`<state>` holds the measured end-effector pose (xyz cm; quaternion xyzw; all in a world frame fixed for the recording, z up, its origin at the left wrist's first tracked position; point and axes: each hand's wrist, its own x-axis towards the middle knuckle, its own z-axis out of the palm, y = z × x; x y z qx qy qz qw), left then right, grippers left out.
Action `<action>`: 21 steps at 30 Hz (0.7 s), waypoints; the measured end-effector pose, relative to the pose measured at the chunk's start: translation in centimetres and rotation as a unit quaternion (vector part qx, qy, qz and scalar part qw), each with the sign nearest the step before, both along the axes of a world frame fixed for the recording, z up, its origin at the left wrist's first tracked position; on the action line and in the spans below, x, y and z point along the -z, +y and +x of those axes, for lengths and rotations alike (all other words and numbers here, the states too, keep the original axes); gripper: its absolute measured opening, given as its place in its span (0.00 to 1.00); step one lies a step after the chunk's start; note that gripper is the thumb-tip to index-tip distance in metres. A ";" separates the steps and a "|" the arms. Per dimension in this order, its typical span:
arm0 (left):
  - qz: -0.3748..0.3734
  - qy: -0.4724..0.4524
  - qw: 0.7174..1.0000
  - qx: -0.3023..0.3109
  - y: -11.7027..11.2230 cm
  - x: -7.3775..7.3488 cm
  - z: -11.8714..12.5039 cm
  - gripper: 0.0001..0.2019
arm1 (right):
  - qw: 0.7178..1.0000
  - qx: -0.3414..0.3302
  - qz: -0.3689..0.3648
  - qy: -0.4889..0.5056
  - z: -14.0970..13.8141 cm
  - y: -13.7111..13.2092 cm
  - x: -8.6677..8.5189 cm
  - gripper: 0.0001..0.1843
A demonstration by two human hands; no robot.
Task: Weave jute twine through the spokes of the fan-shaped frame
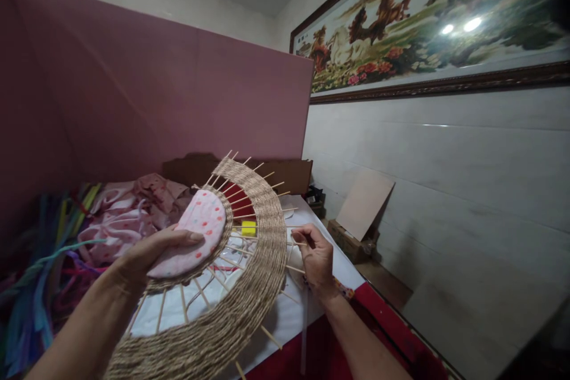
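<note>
A half-round piece woven of twine (271,231) over thin wooden sticks is held up in front of me. At its middle sits a pink padded half-disc (209,219) with red spots. My left hand (171,246) grips this padded part, thumb on top and the other fingers hidden beneath. At the outer rim on the right, my right hand (317,255) is closed, thumb and fingertips pinched at the end of one stick (299,243). Whether a strand of twine is also between those fingertips is too small to tell.
Under the weaving is a white sheet (341,267) on a red cloth (378,320), with a yellow block (248,227). Crumpled pink fabric (120,214) and colourful strips (40,285) lie at left. A pink panel (187,89) stands behind; a cardboard box (350,240) is at right.
</note>
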<state>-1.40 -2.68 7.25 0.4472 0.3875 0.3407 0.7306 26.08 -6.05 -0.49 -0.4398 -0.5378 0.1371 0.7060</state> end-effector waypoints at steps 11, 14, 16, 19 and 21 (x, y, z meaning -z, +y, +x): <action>-0.007 0.016 1.000 0.010 -0.2 -0.3 0.9 0.07 | 0.999 -0.027 -0.017 0.002 -0.2 -0.1 0.1 0.08; -0.008 0.014 1.000 0.012 -0.5 -0.5 0.8 0.07 | 1.000 -0.022 -0.010 -0.016 -0.2 -0.2 -0.1 0.08; -0.002 0.002 1.000 0.020 -0.7 -0.6 0.7 0.08 | 1.000 -0.009 -0.006 -0.028 -0.3 -0.2 -0.2 0.09; 0.015 -0.010 0.999 0.031 -0.8 -0.5 0.5 0.10 | 0.999 0.023 -0.004 -0.032 -0.1 -0.2 -0.2 0.09; 0.030 -0.001 0.999 0.040 -0.7 -0.3 0.4 0.10 | 0.998 0.054 -0.007 -0.025 0.2 -0.1 -0.1 0.10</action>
